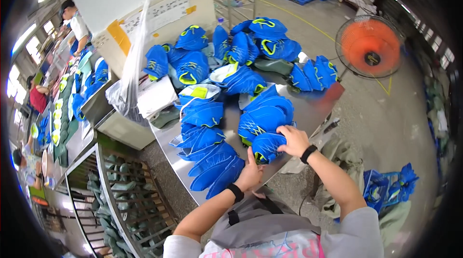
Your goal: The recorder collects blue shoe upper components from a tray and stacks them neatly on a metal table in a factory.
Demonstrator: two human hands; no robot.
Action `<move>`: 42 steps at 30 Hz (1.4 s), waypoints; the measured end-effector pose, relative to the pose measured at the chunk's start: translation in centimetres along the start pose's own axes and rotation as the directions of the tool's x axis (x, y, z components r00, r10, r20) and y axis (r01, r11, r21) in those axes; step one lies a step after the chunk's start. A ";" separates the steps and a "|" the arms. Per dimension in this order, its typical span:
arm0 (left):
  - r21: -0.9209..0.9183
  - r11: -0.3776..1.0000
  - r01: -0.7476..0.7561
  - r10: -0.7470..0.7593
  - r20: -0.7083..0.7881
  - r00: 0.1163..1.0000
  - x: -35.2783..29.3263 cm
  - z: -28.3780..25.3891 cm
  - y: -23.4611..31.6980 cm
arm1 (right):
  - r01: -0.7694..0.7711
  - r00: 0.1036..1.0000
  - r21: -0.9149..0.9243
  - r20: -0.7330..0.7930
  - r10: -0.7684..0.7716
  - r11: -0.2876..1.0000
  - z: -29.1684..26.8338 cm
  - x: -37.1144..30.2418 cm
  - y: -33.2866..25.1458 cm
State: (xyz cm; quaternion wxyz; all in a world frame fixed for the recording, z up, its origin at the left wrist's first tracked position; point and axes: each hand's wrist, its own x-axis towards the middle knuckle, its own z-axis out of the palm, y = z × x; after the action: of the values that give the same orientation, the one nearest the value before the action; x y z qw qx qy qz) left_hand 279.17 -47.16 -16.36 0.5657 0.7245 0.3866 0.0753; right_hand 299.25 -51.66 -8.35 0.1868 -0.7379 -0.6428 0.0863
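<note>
A blue shoe upper [268, 145] with lime-green lining and pale lacing marks lies at the near edge of the metal table [174, 164], between my two hands. My right hand [295, 142] grips its right side, thumb and fingers curved over the edge. From the near left, my left hand [248, 176] has its index finger up against the upper's lower left side; its other fingers are curled and partly hidden. Just beyond is a stack of blue uppers [267, 111]. To the left, a row of nested uppers [217, 166] runs down to the table's near edge.
More blue uppers [193, 67] crowd the table's far side. A green shoe last [273, 66] lies among them. An orange-centred fan [370, 48] stands at the right. Left below is a metal rack [103, 181] of green lasts. Co-workers [77, 24] are at the far left.
</note>
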 end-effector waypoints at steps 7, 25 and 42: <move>-0.083 0.953 0.290 -0.225 0.445 0.867 -0.8 -4.2 3.3 | 0.039 0.995 -0.264 -0.083 -0.063 0.964 -0.6 -0.9 7.0; -0.038 0.999 -0.008 -0.010 -0.451 0.892 15.8 -18.4 14.1 | -0.314 0.738 0.927 0.374 0.562 -0.205 5.1 -4.3 8.3; 0.665 0.740 -0.099 0.165 -0.037 0.986 29.0 -10.3 8.9 | -0.336 0.891 0.841 0.430 0.148 -0.423 10.3 1.7 14.9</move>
State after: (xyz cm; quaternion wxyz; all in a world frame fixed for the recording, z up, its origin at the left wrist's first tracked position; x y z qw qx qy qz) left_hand 297.75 -21.15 -14.47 0.2475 0.8987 0.3620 0.0074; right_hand 309.45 -49.84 -23.34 0.6425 -0.3828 -0.1166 0.6535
